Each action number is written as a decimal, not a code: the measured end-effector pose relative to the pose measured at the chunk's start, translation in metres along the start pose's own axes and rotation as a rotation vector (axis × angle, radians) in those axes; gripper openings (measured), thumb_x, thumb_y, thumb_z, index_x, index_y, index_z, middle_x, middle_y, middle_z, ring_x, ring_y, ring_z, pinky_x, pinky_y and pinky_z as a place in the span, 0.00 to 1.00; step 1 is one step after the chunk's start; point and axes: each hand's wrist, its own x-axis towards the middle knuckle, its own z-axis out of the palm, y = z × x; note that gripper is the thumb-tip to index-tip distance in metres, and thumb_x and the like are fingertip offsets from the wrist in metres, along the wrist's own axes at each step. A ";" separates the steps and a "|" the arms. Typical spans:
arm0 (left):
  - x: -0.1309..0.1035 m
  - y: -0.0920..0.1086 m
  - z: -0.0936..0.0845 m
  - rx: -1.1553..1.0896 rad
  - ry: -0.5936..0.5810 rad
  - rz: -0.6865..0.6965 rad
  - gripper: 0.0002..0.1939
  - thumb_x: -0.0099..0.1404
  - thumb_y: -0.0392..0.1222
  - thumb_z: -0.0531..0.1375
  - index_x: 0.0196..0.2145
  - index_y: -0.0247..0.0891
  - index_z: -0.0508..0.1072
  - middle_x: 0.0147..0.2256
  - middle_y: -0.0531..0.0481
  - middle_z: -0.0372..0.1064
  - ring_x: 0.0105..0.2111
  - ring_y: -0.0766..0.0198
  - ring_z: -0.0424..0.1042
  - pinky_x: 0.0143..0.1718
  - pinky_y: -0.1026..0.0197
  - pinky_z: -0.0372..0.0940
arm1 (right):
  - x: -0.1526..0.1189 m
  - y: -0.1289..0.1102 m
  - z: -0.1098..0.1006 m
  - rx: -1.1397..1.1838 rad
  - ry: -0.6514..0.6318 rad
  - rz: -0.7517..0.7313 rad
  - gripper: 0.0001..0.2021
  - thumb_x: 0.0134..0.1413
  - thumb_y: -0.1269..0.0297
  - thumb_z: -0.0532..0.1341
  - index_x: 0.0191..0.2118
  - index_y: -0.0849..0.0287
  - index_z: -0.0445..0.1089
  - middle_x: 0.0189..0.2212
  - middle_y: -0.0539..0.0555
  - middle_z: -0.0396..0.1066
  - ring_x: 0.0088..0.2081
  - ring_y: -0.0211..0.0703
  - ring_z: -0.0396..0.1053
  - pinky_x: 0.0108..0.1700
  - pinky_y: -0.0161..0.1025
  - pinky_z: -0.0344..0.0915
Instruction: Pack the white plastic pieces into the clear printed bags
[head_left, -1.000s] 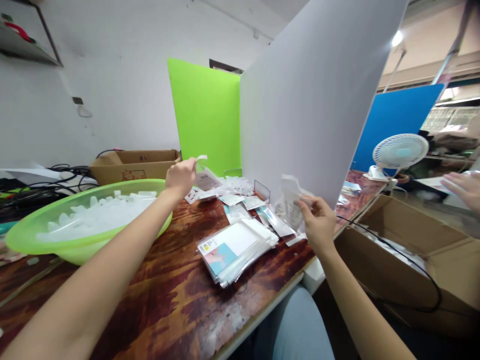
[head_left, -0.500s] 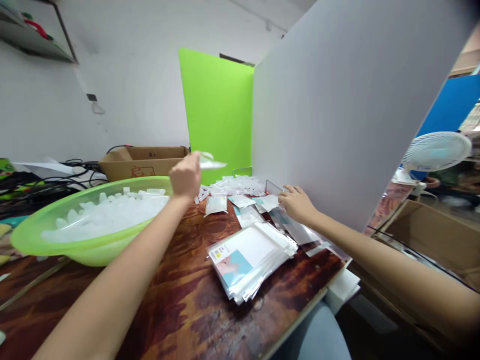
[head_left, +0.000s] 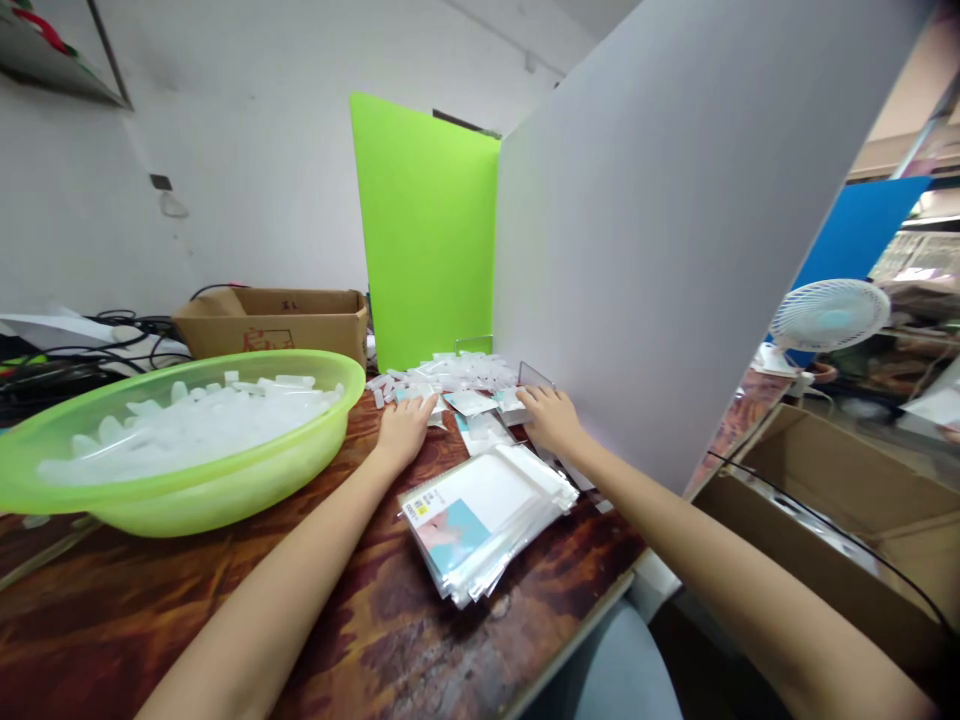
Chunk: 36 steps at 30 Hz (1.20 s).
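My left hand [head_left: 406,430] rests low on the table, its fingers closed at a small clear packet [head_left: 437,416] with a white and pale teal card beside the heap. Across from it, my right hand [head_left: 553,418] has its fingertips closed over the edge of another small packet [head_left: 510,403]. Between the hands lie a flat teal-and-white packet [head_left: 470,402] and a larger clear sleeve [head_left: 480,432]. Nearer me is a fanned stack of clear sleeves [head_left: 487,515] with printed cards. My fingers hide parts of the packets.
A green basin [head_left: 300,470] full of white translucent pieces stands at left, with a cardboard box [head_left: 277,318] behind. A heap of similar pieces [head_left: 457,372] lies before the green panel [head_left: 427,230]. A grey panel [head_left: 630,240] borders the right; an open carton [head_left: 825,530] sits beyond.
My left hand has come down from the air, where it held a white packet, to the small packets on the table. My right hand has shifted slightly left; the view has turned slightly right.
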 end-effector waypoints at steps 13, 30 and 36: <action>0.086 0.024 -0.074 0.151 0.136 -0.044 0.17 0.67 0.45 0.56 0.50 0.36 0.66 0.43 0.45 0.68 0.40 0.59 0.71 0.40 0.51 0.69 | 0.026 0.020 -0.029 -0.126 0.292 0.273 0.08 0.61 0.64 0.58 0.34 0.63 0.69 0.31 0.50 0.70 0.34 0.38 0.69 0.37 0.39 0.67; 0.067 0.082 -0.017 0.177 -0.086 0.398 0.22 0.65 0.53 0.56 0.51 0.36 0.65 0.44 0.44 0.68 0.40 0.58 0.71 0.40 0.50 0.69 | -0.174 0.053 -0.043 -0.352 0.564 -0.578 0.16 0.63 0.78 0.47 0.38 0.60 0.72 0.39 0.53 0.76 0.41 0.40 0.71 0.44 0.41 0.64; 0.066 0.082 -0.015 0.203 -0.143 0.398 0.18 0.66 0.49 0.56 0.49 0.36 0.67 0.42 0.46 0.69 0.38 0.60 0.71 0.39 0.52 0.69 | -0.194 0.060 -0.026 -0.268 0.447 -0.477 0.18 0.61 0.79 0.47 0.47 0.64 0.71 0.47 0.57 0.73 0.46 0.46 0.71 0.45 0.45 0.66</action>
